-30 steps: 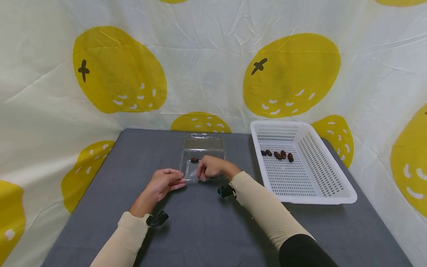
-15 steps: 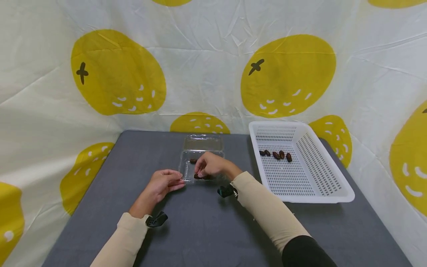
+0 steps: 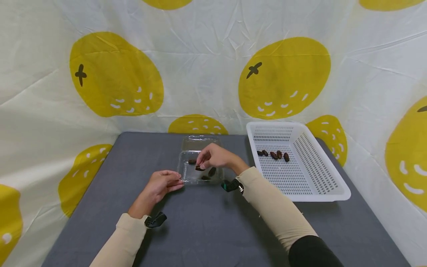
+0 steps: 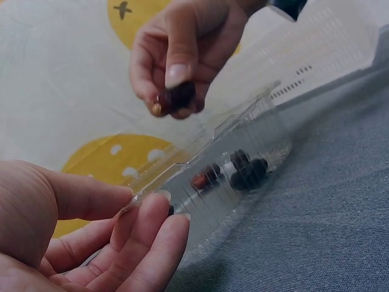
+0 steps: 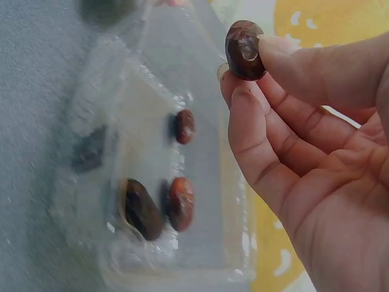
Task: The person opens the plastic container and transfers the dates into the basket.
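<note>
A clear plastic clamshell box [image 3: 182,174] stands on the table with its lid [image 3: 201,141] folded back. My left hand [image 3: 161,187] pinches the box's near left edge between thumb and fingers. Above the box, my right hand [image 3: 218,157] holds a dark brown date [image 5: 243,52] between thumb and fingertips. Several more dates lie inside the box, among them a reddish date [image 5: 181,204] beside a darker date [image 5: 143,210], and a small date [image 5: 184,126] apart from them. The right hand partly covers the box in the head view.
To the right of the box is a white perforated plastic basket [image 3: 293,183]. Several dates [image 3: 274,155] lie near its left side. A grey cloth [image 3: 200,230] covers the table, and a white curtain with yellow fruit prints [image 3: 283,78] hangs behind.
My right hand has risen from the near part of the box with a date in its fingers. Dates it had covered now show. My left hand stays at the edge.
</note>
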Demonstrator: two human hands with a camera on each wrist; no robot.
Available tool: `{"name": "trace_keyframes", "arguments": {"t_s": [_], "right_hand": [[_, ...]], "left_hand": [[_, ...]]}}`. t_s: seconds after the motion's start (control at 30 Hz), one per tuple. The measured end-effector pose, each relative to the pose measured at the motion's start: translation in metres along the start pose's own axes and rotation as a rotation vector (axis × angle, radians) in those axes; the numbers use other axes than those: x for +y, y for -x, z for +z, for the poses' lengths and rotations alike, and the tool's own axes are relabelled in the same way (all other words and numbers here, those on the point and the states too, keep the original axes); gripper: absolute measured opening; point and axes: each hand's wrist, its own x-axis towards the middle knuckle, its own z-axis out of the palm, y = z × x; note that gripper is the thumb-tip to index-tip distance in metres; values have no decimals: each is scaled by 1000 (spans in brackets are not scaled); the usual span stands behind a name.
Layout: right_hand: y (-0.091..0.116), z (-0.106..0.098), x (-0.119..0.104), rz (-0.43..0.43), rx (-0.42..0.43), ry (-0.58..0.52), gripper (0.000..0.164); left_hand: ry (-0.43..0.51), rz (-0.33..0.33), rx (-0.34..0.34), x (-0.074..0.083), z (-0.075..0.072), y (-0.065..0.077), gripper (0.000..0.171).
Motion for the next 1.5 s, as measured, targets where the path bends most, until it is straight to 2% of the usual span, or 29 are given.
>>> {"name": "trace_keyframes", "arguments": {"t_s": [0.27,0.57,1.03,1.2,1.33,1.5], "right_hand": [[19,-25,-2,17,60,10,14],[48,-54,5,35,140,-4,14],[90,-84,26,107,236,-64,15],[100,-95,35,118,262,-73,17],[108,-101,40,132,283,-79,18],[114,-104,46,127,299,-102,19]], "left_hand": [[14,1,-14,0,-2,1,6],[7,5,-16,1,-4,1,8],[15,-3,-40,2,-6,1,10],[13,-8,-41,3,-6,0,8],[14,-10,-38,3,-5,-1,14],[25,-3,-36,2,-3,-3,9]]}}
